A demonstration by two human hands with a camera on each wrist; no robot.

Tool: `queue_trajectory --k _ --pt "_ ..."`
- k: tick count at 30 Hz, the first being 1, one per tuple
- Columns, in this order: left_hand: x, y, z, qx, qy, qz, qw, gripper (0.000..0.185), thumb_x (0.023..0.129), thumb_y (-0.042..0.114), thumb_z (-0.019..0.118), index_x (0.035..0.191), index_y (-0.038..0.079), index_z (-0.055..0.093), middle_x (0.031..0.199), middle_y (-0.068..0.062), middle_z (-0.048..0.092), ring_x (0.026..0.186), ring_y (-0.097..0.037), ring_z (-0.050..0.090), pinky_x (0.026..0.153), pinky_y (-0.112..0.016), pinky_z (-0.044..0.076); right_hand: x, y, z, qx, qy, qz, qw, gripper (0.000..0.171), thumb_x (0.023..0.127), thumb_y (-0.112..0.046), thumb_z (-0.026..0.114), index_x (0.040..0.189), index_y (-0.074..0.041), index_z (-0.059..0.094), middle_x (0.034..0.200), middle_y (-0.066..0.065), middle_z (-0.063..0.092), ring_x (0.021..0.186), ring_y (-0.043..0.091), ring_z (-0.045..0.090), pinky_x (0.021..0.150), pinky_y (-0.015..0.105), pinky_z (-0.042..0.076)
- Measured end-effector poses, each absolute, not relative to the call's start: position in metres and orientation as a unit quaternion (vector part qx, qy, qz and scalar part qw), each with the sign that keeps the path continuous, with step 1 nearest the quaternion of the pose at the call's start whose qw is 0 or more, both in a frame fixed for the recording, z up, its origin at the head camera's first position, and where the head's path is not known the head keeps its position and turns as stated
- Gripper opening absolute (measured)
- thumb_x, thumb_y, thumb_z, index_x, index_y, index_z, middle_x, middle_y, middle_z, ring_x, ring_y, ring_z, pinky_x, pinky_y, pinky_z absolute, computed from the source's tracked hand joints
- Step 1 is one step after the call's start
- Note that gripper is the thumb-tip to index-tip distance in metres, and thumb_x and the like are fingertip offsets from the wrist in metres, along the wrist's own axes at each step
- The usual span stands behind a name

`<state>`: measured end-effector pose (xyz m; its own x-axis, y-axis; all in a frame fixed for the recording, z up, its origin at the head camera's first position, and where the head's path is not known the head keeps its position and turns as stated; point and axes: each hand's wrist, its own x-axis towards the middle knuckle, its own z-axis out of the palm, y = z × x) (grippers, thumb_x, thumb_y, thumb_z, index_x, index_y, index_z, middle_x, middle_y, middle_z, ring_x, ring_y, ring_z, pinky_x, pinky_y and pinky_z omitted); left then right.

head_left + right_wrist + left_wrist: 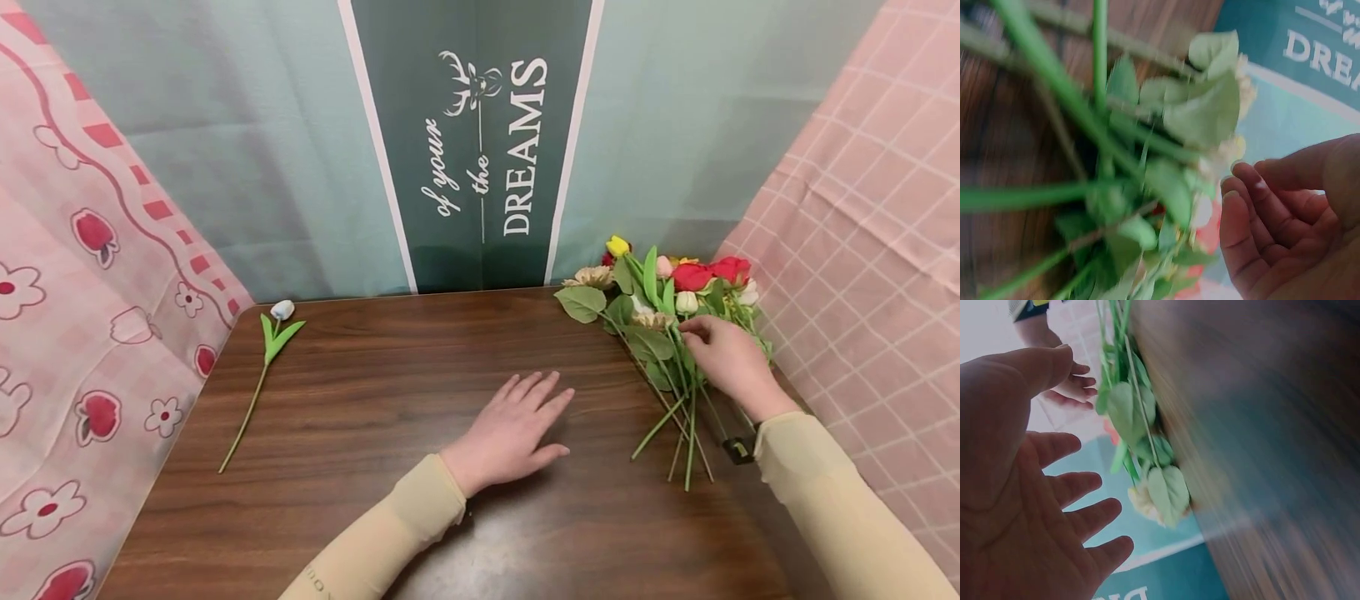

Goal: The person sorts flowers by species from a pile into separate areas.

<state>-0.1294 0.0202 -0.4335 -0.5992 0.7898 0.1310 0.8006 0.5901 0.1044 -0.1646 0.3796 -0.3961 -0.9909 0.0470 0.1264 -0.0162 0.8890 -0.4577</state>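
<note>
Lying at the left of the surface (pixel 360 375), a single tulip (pixel 281 341) shows a pale bluish-white bloom, two bright green leaves and a thin stem. Next, the left hand (pixel 513 429) spreads its fingers wide. Farthest right, a heap of flowers (pixel 649 342), red, yellow, pink, white and beige above crossing stems, lies beside the right hand (pixel 731 354), loosely bent and holding nothing.
</note>
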Motion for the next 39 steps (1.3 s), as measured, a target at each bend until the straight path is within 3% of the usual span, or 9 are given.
queue_trajectory --k 5,9,12,17,22,32,36,39 --pt "-0.123 0.039 -0.432 -0.455 -0.887 -0.077 0.026 0.076 0.101 0.059 0.052 0.163 0.02 0.03 0.167 -0.01 0.025 0.152 -0.03 0.026 0.124 -0.047 0.018 -0.164 0.398 -0.397 -0.019 -0.972 0.231 0.044 0.028 0.102 -0.021 0.059 0.111 0.003 0.071 0.101 0.021 0.071 0.075 0.026 0.06 0.063 0.038 0.045" --pt "-0.119 0.05 -0.433 -0.463 -0.883 -0.072 0.023 0.077 0.101 0.059 0.052 0.163 0.021 0.029 0.168 -0.009 0.026 0.153 -0.029 0.025 0.124 -0.046 0.019 -0.163 0.403 -0.4 -0.018 -0.973 0.228 0.018 0.026 0.1 -0.022 0.063 0.104 0.002 0.072 0.087 0.012 0.07 0.07 0.023 0.057 0.061 0.036 0.044" --pt "-0.117 0.058 -0.437 -0.47 -0.88 -0.066 0.028 0.077 0.101 0.06 0.052 0.163 0.021 0.029 0.167 -0.008 0.026 0.152 -0.028 0.026 0.124 -0.047 0.02 -0.163 0.405 -0.403 -0.017 -0.974 0.227 0.009 0.025 0.099 -0.024 0.065 0.086 -0.003 0.067 0.072 0.004 0.06 0.062 0.02 0.05 0.057 0.035 0.041" --pt "-0.114 0.066 -0.443 -0.474 -0.877 -0.067 0.03 0.076 0.101 0.06 0.052 0.163 0.021 0.029 0.167 -0.008 0.028 0.152 -0.027 0.028 0.123 -0.047 0.022 -0.166 0.409 -0.407 -0.024 -0.973 0.228 -0.04 0.037 0.097 -0.028 0.068 0.066 -0.012 0.053 0.058 -0.004 0.043 0.053 0.017 0.041 0.051 0.033 0.035" --pt "-0.114 0.067 -0.446 -0.477 -0.875 -0.077 0.031 0.076 0.101 0.059 0.054 0.162 0.019 0.033 0.165 -0.009 0.031 0.15 -0.029 0.031 0.122 -0.048 0.025 -0.166 0.41 -0.411 -0.032 -0.973 0.216 -0.076 0.037 0.094 -0.031 0.068 0.063 -0.015 0.056 0.056 -0.007 0.04 0.053 0.016 0.04 0.051 0.033 0.034" --pt "-0.117 0.065 -0.447 -0.472 -0.877 -0.081 0.028 0.075 0.1 0.058 0.057 0.161 0.019 0.036 0.165 -0.009 0.033 0.149 -0.029 0.033 0.122 -0.049 0.026 -0.156 0.408 -0.418 -0.031 -0.979 0.194 -0.051 0.041 0.09 -0.023 0.062 0.057 -0.021 0.037 0.052 -0.008 0.027 0.047 0.013 0.029 0.05 0.032 0.028" --pt "-0.118 0.064 -0.447 -0.471 -0.878 -0.087 0.021 0.075 0.1 0.056 0.058 0.161 0.019 0.036 0.165 -0.009 0.033 0.149 -0.028 0.033 0.122 -0.048 0.025 -0.151 0.411 -0.419 -0.05 -0.971 0.227 -0.052 0.038 0.092 -0.021 0.059 0.06 -0.019 0.038 0.053 -0.007 0.034 0.048 0.015 0.036 0.05 0.032 0.033" --pt "-0.119 0.063 -0.448 -0.472 -0.877 -0.091 0.016 0.074 0.1 0.056 0.058 0.161 0.019 0.036 0.165 -0.009 0.033 0.149 -0.028 0.033 0.122 -0.047 0.025 -0.146 0.413 -0.417 -0.07 -0.954 0.283 -0.066 0.025 0.094 -0.018 0.06 0.071 -0.008 0.055 0.06 -0.003 0.051 0.055 0.017 0.053 0.052 0.034 0.048"
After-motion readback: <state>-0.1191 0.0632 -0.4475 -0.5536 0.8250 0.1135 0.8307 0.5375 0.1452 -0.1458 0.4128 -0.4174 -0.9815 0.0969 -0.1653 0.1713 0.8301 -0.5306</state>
